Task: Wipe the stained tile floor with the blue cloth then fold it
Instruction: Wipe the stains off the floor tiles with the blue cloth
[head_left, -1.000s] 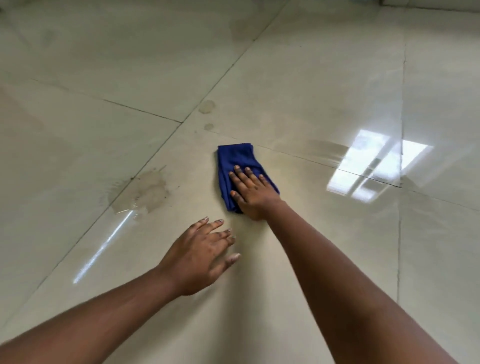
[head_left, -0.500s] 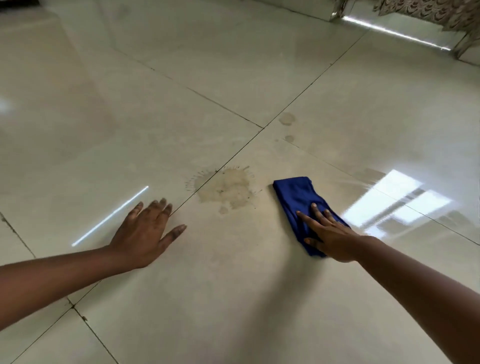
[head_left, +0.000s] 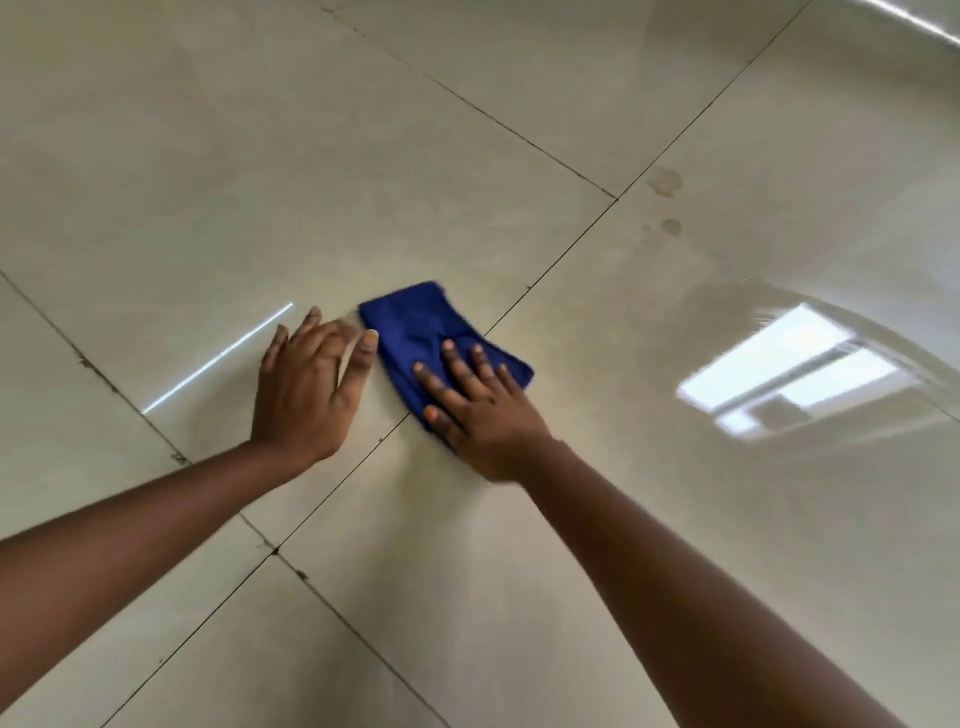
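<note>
Glossy beige tile floor (head_left: 519, 597), dark joints. Blue cloth (head_left: 415, 325) at centre, on a joint. Right hand (head_left: 475, 410): fingers spread, pressing it. Left hand (head_left: 306, 384): open, flat, at cloth's 9 o'clock. Small stains (head_left: 665, 182) at 1 o'clock; risk: left unwiped.

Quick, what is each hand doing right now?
Left hand: open, flat on the tile floor, holding nothing.
Right hand: open, fingers spread, pressing on the blue cloth, not gripping it.
</note>
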